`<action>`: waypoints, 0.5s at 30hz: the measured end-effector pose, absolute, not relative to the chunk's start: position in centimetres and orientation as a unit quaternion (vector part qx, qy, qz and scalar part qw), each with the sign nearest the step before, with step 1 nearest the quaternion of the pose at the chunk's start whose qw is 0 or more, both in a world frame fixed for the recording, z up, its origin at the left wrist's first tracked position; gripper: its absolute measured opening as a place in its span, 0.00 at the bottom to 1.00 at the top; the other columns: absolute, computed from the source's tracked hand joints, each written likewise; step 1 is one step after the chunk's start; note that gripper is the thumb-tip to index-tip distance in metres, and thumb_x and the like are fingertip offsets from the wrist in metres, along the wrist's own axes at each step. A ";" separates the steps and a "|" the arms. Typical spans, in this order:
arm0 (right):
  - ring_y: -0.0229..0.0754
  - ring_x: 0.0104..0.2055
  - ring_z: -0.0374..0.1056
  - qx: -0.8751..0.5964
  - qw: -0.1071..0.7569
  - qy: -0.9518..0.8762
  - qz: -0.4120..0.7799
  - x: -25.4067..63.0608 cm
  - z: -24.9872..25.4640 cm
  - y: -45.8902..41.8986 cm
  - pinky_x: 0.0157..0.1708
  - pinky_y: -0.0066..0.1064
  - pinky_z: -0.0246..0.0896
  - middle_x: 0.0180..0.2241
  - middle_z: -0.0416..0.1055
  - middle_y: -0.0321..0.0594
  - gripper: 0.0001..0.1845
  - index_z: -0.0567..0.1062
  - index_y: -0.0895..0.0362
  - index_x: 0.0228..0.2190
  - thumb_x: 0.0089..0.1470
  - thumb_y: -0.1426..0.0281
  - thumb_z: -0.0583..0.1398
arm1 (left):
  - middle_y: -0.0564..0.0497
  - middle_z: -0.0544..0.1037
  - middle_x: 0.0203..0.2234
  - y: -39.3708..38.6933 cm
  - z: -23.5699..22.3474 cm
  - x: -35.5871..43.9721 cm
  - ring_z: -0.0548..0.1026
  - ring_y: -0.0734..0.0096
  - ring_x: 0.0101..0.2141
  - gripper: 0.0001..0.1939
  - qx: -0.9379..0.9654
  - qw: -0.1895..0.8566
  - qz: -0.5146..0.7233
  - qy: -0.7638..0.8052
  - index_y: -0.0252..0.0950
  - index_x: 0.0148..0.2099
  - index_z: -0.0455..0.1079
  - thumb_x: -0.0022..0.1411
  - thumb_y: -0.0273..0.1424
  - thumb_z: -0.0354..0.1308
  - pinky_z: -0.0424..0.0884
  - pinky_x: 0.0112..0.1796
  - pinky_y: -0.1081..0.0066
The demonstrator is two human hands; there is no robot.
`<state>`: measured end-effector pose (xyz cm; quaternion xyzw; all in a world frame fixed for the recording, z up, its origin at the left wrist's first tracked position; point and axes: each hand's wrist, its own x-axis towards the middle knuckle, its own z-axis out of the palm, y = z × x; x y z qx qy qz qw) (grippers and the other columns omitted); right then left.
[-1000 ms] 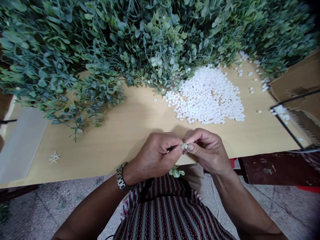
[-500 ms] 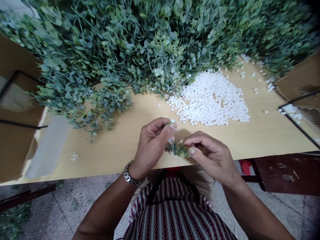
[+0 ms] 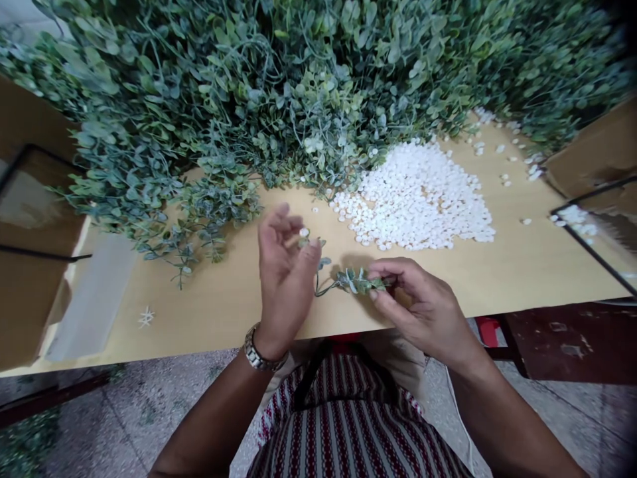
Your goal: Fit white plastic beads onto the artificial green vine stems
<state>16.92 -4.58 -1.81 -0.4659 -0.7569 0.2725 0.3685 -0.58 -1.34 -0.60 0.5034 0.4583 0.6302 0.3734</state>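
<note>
A small artificial leafy sprig stretches between my hands just above the table. My right hand pinches the sprig's right-hand end between thumb and fingertips. At the other end, my left hand has its thumb against a leafy stem, fingers loosely curled and slightly blurred. A round white bead-like piece shows at that stem's tip, by the left thumb. Beyond my right hand spreads a heap of small white pieces.
Dense artificial greenery covers the table's back. Cardboard boxes with black metal bars stand at the left and right. A white star-shaped piece lies on the table near a translucent strip.
My hands were together at the stem tip and have come apart. My left hand has shifted left and up, and the sprig now lies stretched toward my right hand. The view has shifted a little.
</note>
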 end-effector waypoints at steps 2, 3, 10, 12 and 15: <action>0.36 0.35 0.69 -0.471 0.361 -0.758 0.271 16.7 -1.7 -4.4 0.34 0.28 0.64 0.38 0.72 0.38 0.15 0.67 0.55 0.43 0.53 0.77 0.57 | 0.47 0.67 0.48 -1.9 -0.2 -0.6 0.63 0.61 0.53 0.22 0.669 0.189 0.585 0.417 0.41 0.51 0.62 0.55 0.21 0.56 0.63 0.53 0.59; 0.36 0.35 0.68 -0.469 0.361 -0.761 0.266 16.6 -1.6 -4.4 0.34 0.27 0.64 0.37 0.71 0.38 0.15 0.67 0.55 0.43 0.53 0.77 0.58 | 0.45 0.67 0.49 -2.3 0.0 -0.5 0.63 0.60 0.54 0.22 0.738 0.139 0.543 0.376 0.40 0.51 0.62 0.55 0.20 0.55 0.61 0.55 0.57; 0.36 0.34 0.68 -0.469 0.422 -0.715 0.300 15.9 -2.2 -4.4 0.35 0.28 0.65 0.34 0.70 0.35 0.13 0.66 0.53 0.40 0.52 0.77 0.59 | 0.43 0.70 0.45 -2.8 0.8 -0.6 0.67 0.62 0.46 0.23 0.845 0.260 0.297 0.360 0.32 0.52 0.58 0.53 0.17 0.49 0.67 0.47 0.62; 0.36 0.35 0.68 -0.460 0.442 -0.698 0.326 15.8 -2.6 -4.5 0.36 0.28 0.65 0.34 0.69 0.35 0.12 0.66 0.53 0.39 0.53 0.76 0.59 | 0.44 0.70 0.41 -2.6 0.7 -0.8 0.67 0.61 0.43 0.17 0.845 0.248 0.271 0.389 0.32 0.47 0.61 0.54 0.18 0.49 0.66 0.44 0.61; 0.35 0.35 0.67 -0.456 0.449 -0.690 0.338 15.8 -3.1 -4.6 0.35 0.28 0.64 0.33 0.68 0.35 0.12 0.67 0.53 0.39 0.53 0.76 0.60 | 0.45 0.69 0.34 -2.4 0.6 -0.9 0.66 0.62 0.39 0.08 0.845 0.244 0.227 0.417 0.32 0.37 0.65 0.55 0.20 0.49 0.65 0.40 0.62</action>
